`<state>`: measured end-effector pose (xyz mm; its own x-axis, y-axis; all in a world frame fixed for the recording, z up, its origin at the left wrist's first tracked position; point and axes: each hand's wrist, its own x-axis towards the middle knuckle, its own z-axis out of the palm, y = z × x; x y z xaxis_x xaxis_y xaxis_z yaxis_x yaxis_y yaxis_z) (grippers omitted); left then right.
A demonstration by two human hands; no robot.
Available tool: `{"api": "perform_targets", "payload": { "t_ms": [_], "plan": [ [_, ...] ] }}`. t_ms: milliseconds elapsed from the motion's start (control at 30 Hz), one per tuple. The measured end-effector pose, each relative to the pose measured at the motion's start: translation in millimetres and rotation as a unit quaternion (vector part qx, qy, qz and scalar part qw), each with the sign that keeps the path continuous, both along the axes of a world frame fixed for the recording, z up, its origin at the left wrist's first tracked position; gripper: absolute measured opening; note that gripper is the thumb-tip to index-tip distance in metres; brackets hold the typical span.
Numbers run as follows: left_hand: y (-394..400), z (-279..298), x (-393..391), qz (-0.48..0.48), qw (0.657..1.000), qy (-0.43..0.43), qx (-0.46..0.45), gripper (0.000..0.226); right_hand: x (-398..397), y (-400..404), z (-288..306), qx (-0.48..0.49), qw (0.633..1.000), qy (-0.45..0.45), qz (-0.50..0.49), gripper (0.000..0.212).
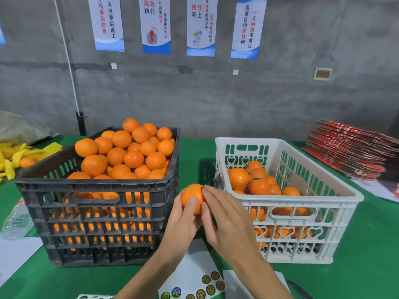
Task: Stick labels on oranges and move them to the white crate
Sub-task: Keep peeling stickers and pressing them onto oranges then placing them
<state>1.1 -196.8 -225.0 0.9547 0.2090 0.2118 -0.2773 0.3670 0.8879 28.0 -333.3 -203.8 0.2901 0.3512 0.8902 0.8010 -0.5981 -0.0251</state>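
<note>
Orange peel is firm with a bit of give, slightly waxy. My left hand cups it from below at 6 o'clock, thumb curled up over the front face. Fruit sits in the air in the gap between the two crates, just off the white crate near corner. Right hand comes in from 3 o'clock, fingers straight and together, tips pressing the right flank. Looks like I'm rubbing a label down there, but the label itself is hidden under the fingers, so can't confirm.

Handling call: light, one hand carries it. Round and smooth, so it will roll out of a loose grip; wrap the widest part, don't pinch the ends. Skin bruises if squeezed hard, so set it down, don't drop it.

Looks: bright orange, fine dimpled skin, small green stem scar at 12 o'clock on the top face.

Outward: black crate at 9 o'clock, heaped above the rim with oranges. White crate at 3 o'clock holds oranges well below the rim. Sticker sheet at 6 o'clock under my wrists, dark round labels on white backing. Green tablecloth under everything. Stack of red flat cartons at 2 o'clock, yellow foam nets at 10 o'clock.
</note>
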Motion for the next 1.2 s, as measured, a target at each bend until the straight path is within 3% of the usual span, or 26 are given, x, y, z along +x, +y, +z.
{"api": "perform_targets", "payload": {
  "t_ms": [133, 200, 267, 367, 433, 500, 567, 600, 633, 667, 700, 767, 800, 833, 933, 1000, 1100, 1200],
  "plan": [
    [5.1, 32.7, 16.5, -0.007, 0.997, 0.015, 0.071, 0.075, -0.5, 5.0, 18.6, -0.022, 0.994, 0.091, -0.061, 0.07],
    [5.3, 51.6, 25.1, -0.034, 0.98, 0.012, 0.196, 0.076, 8.3, 1.7, 38.0, 0.015, 0.988, 0.114, -0.1, 0.071],
    [5.9, 69.4, 32.3, -0.04, 0.942, -0.008, 0.334, 0.065, 22.7, -5.4, 57.9, 0.029, 0.979, 0.15, -0.137, 0.068],
    [19.3, 94.7, 47.0, 0.056, 0.894, -0.053, 0.441, 0.036, 45.4, -13.5, 77.2, 0.015, 0.962, 0.194, -0.191, 0.063],
    [32.0, 111.0, 60.3, 0.107, 0.89, -0.061, 0.439, 0.025, 57.7, -13.9, 84.1, -0.015, 0.956, 0.195, -0.217, 0.053],
    [43.4, 126.3, 75.7, 0.082, 0.921, -0.018, 0.38, 0.013, 66.6, -13.5, 88.0, -0.029, 0.96, 0.173, -0.217, 0.048],
    [57.8, 141.1, 92.8, 0.068, 0.939, 0.02, 0.337, 0.013, 72.3, -11.5, 88.3, -0.026, 0.967, 0.15, -0.202, 0.039],
    [68.3, 145.7, 103.1, 0.106, 0.931, 0.026, 0.348, 0.014, 74.4, -9.4, 88.0, -0.023, 0.97, 0.142, -0.194, 0.03],
    [82.5, 147.7, 114.1, 0.168, 0.902, 0.031, 0.398, 0.014, 76.4, -6.4, 88.0, -0.017, 0.973, 0.14, -0.185, 0.024],
    [98.7, 147.6, 125.6, 0.226, 0.845, 0.049, 0.483, 0.013, 79.1, -2.9, 88.2, -0.012, 0.973, 0.142, -0.18, 0.024],
    [114.8, 144.7, 136.1, 0.246, 0.76, 0.098, 0.594, 0.017, 82.2, 0.4, 88.7, -0.012, 0.973, 0.145, -0.178, 0.026],
    [135.6, 135.4, 150.0, 0.162, 0.583, 0.259, 0.753, 0.037, 87.1, 5.2, 89.3, -0.015, 0.973, 0.148, -0.178, 0.026],
    [143.3, 131.3, 155.6, 0.111, 0.53, 0.315, 0.779, 0.051, 89.6, 6.3, 89.0, -0.022, 0.971, 0.153, -0.181, 0.026],
    [148.6, 128.9, 160.0, 0.088, 0.51, 0.339, 0.785, 0.065, 92.1, 6.7, 87.5, -0.031, 0.969, 0.16, -0.184, 0.026],
    [153.3, 129.0, 174.2, 0.11, 0.518, 0.338, 0.778, 0.094, 98.0, 6.1, 81.7, -0.044, 0.966, 0.174, -0.187, 0.028],
    [149.5, 128.5, 178.1, 0.128, 0.496, 0.342, 0.787, 0.105, 100.4, 5.7, 80.9, -0.029, 0.969, 0.162, -0.183, 0.027],
    [146.0, 132.7, 168.4, 0.155, 0.45, 0.341, 0.811, 0.098, 102.0, 6.4, 77.9, -0.026, 0.972, 0.158, -0.174, 0.029],
    [143.8, 147.3, 150.5, 0.174, 0.477, 0.316, 0.801, 0.067, 101.6, 6.3, 78.4, -0.02, 0.975, 0.166, -0.146, 0.03]
  ]
}}
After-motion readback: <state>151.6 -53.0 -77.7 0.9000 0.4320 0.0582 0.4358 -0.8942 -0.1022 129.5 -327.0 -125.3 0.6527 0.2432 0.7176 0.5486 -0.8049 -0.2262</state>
